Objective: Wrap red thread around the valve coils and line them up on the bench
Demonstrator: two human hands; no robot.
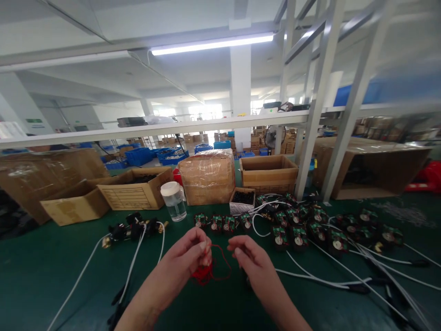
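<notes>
In the head view, my left hand (191, 253) is closed in a pinch on thin red wire (203, 274), and a tangled bundle of it hangs below the fingers. One loose loop bows out to the right, toward my right hand (250, 257). That hand is held a short way off, fingers curved and a little apart, with nothing visible in them. A dark object, mostly hidden, lies under its palm side. Just beyond both hands stands a row of small round black units with green circuit boards (228, 224).
More such units (299, 236) with white cables (310, 277) crowd the right side. Black fittings with cables (129, 230) lie at left. A clear water jug (175, 204), a small box of black parts (242, 202) and cardboard boxes (206, 179) line the back, beneath a shelf (206, 125).
</notes>
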